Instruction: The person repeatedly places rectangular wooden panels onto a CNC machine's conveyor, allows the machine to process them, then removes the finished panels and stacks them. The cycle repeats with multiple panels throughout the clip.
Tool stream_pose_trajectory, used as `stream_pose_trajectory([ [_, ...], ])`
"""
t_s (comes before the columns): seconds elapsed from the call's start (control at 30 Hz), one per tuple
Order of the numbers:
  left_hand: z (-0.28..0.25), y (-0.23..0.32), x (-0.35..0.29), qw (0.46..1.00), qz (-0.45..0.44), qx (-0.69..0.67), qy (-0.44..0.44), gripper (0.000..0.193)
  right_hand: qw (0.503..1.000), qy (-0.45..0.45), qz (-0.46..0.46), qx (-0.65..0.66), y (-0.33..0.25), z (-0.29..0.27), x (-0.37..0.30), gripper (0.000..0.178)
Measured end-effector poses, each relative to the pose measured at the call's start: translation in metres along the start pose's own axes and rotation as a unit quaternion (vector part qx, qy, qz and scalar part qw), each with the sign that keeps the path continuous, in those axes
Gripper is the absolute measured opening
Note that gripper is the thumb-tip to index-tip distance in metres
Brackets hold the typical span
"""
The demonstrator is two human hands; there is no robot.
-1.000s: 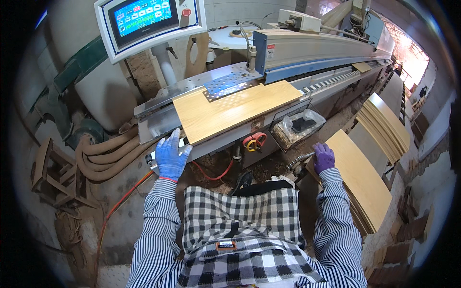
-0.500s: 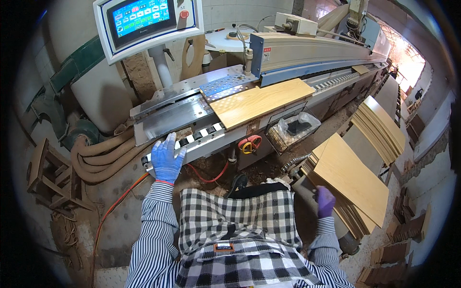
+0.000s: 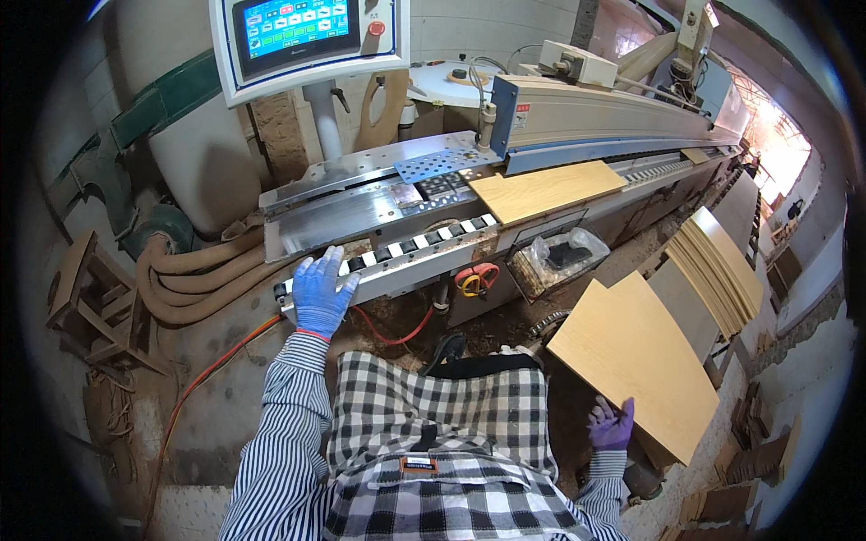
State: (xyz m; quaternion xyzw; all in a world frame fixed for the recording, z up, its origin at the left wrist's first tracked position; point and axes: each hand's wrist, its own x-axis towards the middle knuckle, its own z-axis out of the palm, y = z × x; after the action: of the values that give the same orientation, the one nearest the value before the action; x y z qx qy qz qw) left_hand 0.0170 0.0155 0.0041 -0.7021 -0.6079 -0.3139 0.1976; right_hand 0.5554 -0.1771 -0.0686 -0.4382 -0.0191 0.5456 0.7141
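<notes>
My left hand point(image 3: 322, 290), in a blue glove, rests with fingers spread on the near left end of the roller rail point(image 3: 397, 275). At right, my right hand point(image 3: 612, 425) in a purple glove is at the near edge of a light wood panel point(image 3: 622, 370). Its thumb lies over the edge and its other fingers are curled beside it, partly under the panel. That panel lies askew on top of another panel of the same colour. A further wood panel point(image 3: 550, 192) lies flat on the machine bed, beside the long beam point(image 3: 613, 122).
A control screen point(image 3: 298, 29) stands at the upper left. Thick dusty hoses point(image 3: 203, 287) curve to the floor beside a wooden stool point(image 3: 95, 302). Under the machine hang a wire basket point(image 3: 559, 261) and red-yellow handled tool point(image 3: 475, 279). Stacked panels point(image 3: 717, 270) stand at far right.
My right hand has opened from a fist and taken the panel's near edge. The top panel has shifted left on its pile. The panel on the machine has slid away along the bed.
</notes>
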Motion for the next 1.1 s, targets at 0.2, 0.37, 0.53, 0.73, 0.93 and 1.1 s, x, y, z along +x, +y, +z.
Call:
stream_pose_trajectory([
  [0.2,-0.004,-0.002,-0.002,0.999,-0.007,-0.005,-0.034,0.057,0.979,0.091,-0.181,0.038,-0.031,-0.085,0.027,0.033],
  [0.37,-0.027,-0.001,-0.007,0.993,-0.014,-0.009,-0.116,0.060,0.974,0.109,-0.192,-0.044,-0.023,-0.080,0.008,0.026],
  [0.53,-0.059,0.021,-0.026,0.990,-0.023,-0.066,-0.120,0.071,0.988,-0.065,-0.129,-0.059,0.003,-0.012,0.008,0.029],
  [0.73,-0.093,0.059,-0.047,0.980,0.098,-0.092,-0.150,0.084,0.951,-0.283,-0.046,-0.112,0.078,0.128,0.018,0.024],
  [0.93,-0.111,0.016,-0.075,0.992,0.026,-0.006,-0.121,0.073,0.917,-0.340,0.151,-0.141,0.143,0.264,-0.003,0.021],
  [1.1,-0.105,-0.031,-0.077,0.997,-0.036,0.033,-0.058,0.065,0.850,-0.439,0.292,-0.020,0.186,0.304,0.017,0.028],
])
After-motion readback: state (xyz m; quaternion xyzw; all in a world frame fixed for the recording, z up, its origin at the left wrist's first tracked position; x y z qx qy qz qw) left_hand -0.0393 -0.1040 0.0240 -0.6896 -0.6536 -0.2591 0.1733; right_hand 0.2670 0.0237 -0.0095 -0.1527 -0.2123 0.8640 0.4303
